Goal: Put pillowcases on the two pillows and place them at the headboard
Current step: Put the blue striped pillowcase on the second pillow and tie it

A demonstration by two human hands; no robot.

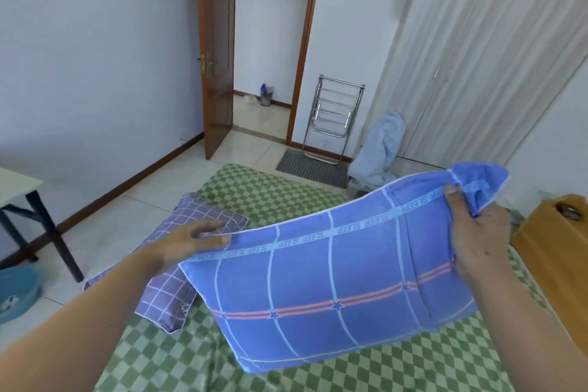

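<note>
A blue checked pillow (334, 289) with red stripes and a "SLEEP" band is held up over the green checked bed (197, 356). My right hand (477, 232) grips its right end, thumb on top, where the loose pillowcase flap (480, 181) bunches up. My left hand (194, 242) lies with straight fingers against the pillow's upper left edge. A second pillow in a purple grid case (178, 293) lies on the bed at the left, partly hidden behind my left hand and the blue pillow.
A wooden bedside cabinet (553, 251) stands at the right. A table (19, 188) and a blue basin (16, 289) are at the left. Beyond the bed are an open door (216, 51), a folded metal rack (334, 114), light blue cloth (381, 146) and a wardrobe (477, 67).
</note>
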